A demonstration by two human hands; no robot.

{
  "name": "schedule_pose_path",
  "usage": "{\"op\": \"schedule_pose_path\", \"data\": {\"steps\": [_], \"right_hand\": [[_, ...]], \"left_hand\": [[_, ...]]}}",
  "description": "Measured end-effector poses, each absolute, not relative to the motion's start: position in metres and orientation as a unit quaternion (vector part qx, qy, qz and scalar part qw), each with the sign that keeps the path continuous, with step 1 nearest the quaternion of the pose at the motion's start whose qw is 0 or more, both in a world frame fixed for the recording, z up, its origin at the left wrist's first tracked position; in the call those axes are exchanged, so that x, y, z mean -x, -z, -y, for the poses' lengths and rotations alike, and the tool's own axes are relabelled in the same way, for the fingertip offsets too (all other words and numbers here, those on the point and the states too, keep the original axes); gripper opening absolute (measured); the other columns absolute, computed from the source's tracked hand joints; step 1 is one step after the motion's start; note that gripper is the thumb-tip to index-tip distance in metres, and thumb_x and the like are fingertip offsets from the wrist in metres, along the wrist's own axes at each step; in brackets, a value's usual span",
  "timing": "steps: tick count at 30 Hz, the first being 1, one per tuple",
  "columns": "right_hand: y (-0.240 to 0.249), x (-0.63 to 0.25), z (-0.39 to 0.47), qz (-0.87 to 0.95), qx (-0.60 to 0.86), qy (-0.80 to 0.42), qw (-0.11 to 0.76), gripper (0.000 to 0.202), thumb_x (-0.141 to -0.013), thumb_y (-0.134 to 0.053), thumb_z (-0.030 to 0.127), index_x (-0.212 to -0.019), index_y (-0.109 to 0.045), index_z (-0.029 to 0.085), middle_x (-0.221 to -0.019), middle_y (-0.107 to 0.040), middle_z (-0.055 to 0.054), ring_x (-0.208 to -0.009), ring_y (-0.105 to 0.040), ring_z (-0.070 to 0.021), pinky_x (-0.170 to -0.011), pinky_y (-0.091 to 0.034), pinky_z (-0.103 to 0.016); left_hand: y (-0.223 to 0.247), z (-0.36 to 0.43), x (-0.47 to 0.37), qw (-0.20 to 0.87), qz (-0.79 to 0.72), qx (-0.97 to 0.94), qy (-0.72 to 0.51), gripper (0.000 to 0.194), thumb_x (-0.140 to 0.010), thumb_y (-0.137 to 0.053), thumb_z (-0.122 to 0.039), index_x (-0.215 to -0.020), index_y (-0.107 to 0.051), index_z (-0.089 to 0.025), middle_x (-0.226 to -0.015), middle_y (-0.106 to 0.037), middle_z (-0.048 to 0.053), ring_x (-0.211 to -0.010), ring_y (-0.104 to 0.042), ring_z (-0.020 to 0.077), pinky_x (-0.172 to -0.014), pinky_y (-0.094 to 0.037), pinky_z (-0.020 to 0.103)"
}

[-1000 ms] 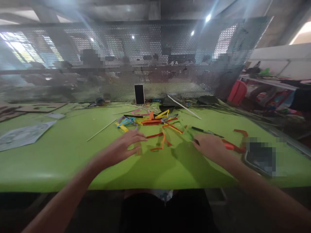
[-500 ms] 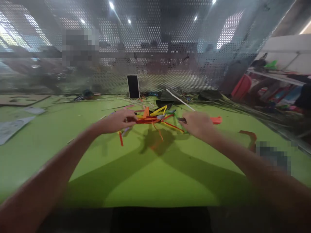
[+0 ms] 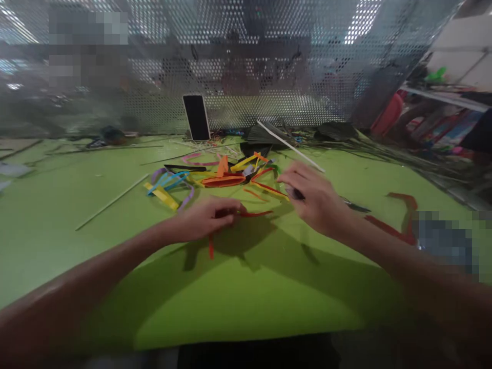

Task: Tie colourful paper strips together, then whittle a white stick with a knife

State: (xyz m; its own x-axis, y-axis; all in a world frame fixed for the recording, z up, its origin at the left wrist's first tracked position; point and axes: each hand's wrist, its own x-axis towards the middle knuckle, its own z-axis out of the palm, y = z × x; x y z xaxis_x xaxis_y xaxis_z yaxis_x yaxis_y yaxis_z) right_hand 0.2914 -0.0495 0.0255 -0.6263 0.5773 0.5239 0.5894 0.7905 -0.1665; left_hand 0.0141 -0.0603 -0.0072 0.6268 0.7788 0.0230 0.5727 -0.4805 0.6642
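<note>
My left hand (image 3: 209, 218) is closed in a pinch on a thin red strip (image 3: 257, 213); one end points right, and another red end hangs below the hand. My right hand (image 3: 313, 197) is curled around a small dark object (image 3: 295, 193) whose kind I cannot make out. Beyond both hands lies a pile of coloured strips, with a folded orange piece (image 3: 223, 179) in its middle. Red and yellow strips (image 3: 269, 189) reach toward my right fingers. To the left lie blue strips (image 3: 169, 179) and a yellow strip (image 3: 163, 196).
A dark-screened phone (image 3: 197, 118) leans at the back of the green table (image 3: 246, 307). A white stick (image 3: 290, 145) crosses black sheets (image 3: 265, 134). A thin stick (image 3: 111, 202) lies left. Right of my right hand are a dark pointed piece (image 3: 357, 206) and a bent red strip (image 3: 409, 215).
My left hand has come nearer and rightward, away from the pile, with the red strip. The orange-red end beside my right hand no longer shows. The view has tilted down.
</note>
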Motion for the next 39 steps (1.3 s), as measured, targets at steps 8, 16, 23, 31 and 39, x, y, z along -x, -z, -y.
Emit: {"op": "schedule_pose_path", "data": {"steps": [8, 16, 23, 31, 39], "right_hand": [[-0.007, -0.277, 0.07, 0.932, 0.348, -0.018, 0.098, 0.032, -0.092, -0.057, 0.021, -0.123, -0.066, 0.022, -0.098, -0.073, -0.006, -0.072, -0.055, -0.0176, -0.069, -0.037, -0.03], [-0.011, -0.273, 0.07, 0.925, 0.38, -0.023, -0.026, 0.028, -0.075, -0.058, 0.01, -0.1, -0.068, 0.019, -0.08, -0.07, -0.006, -0.068, -0.055, -0.0173, -0.064, -0.033, -0.029], [-0.007, -0.289, 0.058, 0.919, 0.394, -0.022, 0.022, 0.018, -0.088, -0.052, 0.017, -0.088, -0.07, 0.021, -0.067, -0.066, -0.004, -0.065, -0.054, -0.0169, -0.06, -0.029, -0.028], [0.008, -0.311, 0.033, 0.907, 0.419, 0.02, 0.018, 0.017, -0.083, -0.055, 0.013, -0.085, -0.069, 0.023, -0.064, -0.064, -0.003, -0.062, -0.056, -0.0187, -0.057, -0.028, -0.029], [0.007, -0.306, 0.034, 0.921, 0.386, 0.049, 0.024, 0.027, -0.083, -0.052, 0.008, -0.081, -0.07, 0.027, -0.07, -0.07, -0.006, -0.062, -0.059, -0.0235, -0.054, -0.035, -0.034]], "left_hand": [[0.041, 0.062, -0.009, 0.141, -0.349, -0.892, -0.25, 0.025, -0.098, -0.051, -0.023, -0.112, -0.072, -0.021, -0.088, -0.069, 0.004, -0.084, -0.064, 0.0166, -0.077, -0.048, 0.028], [0.028, 0.057, 0.001, 0.087, -0.324, -0.925, -0.179, 0.021, -0.1, -0.053, -0.031, -0.11, -0.067, -0.02, -0.107, -0.062, 0.008, -0.1, -0.057, 0.0207, -0.087, -0.045, 0.034], [0.032, 0.045, 0.007, 0.161, -0.368, -0.894, -0.197, 0.026, -0.098, -0.057, -0.037, -0.084, -0.062, -0.016, -0.088, -0.059, 0.005, -0.084, -0.055, 0.0173, -0.076, -0.042, 0.029], [0.022, 0.041, 0.011, 0.209, -0.392, -0.88, -0.165, 0.019, -0.098, -0.057, -0.029, -0.092, -0.069, -0.015, -0.093, -0.063, 0.006, -0.087, -0.059, 0.0176, -0.081, -0.044, 0.03], [-0.001, 0.047, 0.01, 0.228, -0.413, -0.88, -0.046, 0.02, -0.099, -0.053, -0.026, -0.089, -0.065, -0.015, -0.095, -0.068, 0.006, -0.09, -0.062, 0.0189, -0.082, -0.043, 0.03]]}}
